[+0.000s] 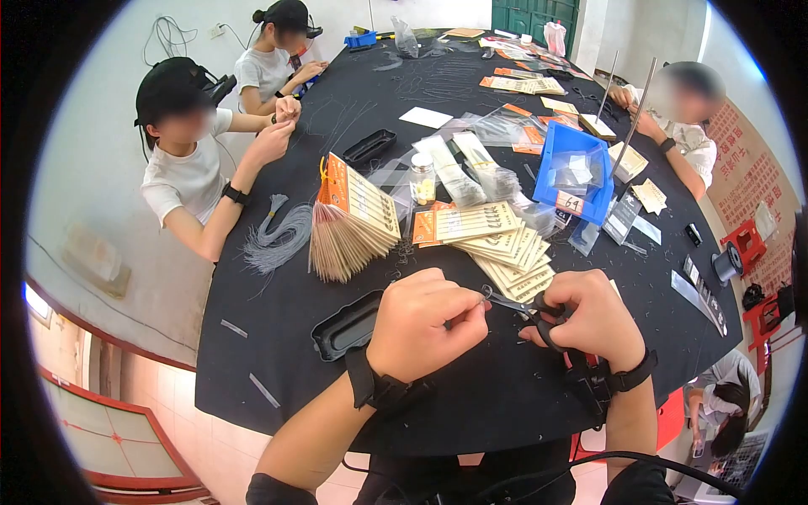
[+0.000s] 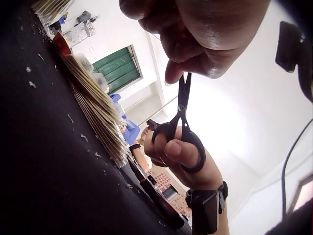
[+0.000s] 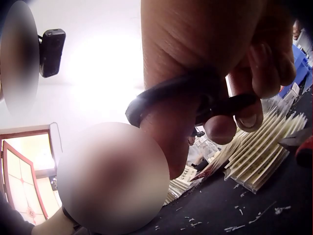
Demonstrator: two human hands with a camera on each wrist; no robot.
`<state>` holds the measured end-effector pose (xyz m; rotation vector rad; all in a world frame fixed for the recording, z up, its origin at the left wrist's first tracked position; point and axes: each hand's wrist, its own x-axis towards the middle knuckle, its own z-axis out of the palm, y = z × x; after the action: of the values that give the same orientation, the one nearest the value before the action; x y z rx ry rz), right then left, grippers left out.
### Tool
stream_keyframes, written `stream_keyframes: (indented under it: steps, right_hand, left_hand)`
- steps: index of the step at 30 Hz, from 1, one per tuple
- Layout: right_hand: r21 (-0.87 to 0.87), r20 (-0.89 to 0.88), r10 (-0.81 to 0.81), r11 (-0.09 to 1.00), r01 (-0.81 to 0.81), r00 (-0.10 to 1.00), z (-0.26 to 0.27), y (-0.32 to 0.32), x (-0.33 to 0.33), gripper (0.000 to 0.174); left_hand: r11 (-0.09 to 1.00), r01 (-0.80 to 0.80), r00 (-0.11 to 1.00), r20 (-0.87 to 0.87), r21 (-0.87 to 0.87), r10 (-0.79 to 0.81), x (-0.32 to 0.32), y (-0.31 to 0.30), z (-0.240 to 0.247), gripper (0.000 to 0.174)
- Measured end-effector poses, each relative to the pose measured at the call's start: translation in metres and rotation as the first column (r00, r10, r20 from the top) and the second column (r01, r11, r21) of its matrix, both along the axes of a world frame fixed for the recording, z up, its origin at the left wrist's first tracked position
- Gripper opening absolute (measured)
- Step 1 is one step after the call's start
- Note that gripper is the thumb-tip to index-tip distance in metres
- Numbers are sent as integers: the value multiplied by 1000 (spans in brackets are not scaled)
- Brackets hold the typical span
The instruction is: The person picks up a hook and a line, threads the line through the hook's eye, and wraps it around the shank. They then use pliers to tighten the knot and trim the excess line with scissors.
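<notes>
My right hand holds small black-handled scissors, with thumb and fingers through the loops. The blades point left, slightly parted, and their tips reach the fingertips of my left hand. My left thumb and forefinger pinch a tiny thin curved piece; the fingers hide most of it, and I cannot tell its kind. Beyond the hands lies a spread pile of printed cards, with a fanned bundle of orange-topped cards standing to its left. A black tray sits beside my left wrist.
A blue bin with plastic bags stands behind the cards, near a small clear bottle. Grey line lies coiled at left, a spool at right. A red-and-black tool lies by my right wrist. Other people sit around the table.
</notes>
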<state>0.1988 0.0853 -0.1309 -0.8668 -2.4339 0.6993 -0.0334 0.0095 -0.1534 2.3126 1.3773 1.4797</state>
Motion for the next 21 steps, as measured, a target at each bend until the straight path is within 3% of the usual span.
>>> stream_keyframes:
  steps: [21]
  right_hand:
    - [-8, 24, 0, 1000, 0, 1000, 1, 0, 0, 43]
  left_hand:
    - [1000, -6, 1000, 6, -7, 6, 0, 0, 0, 8]
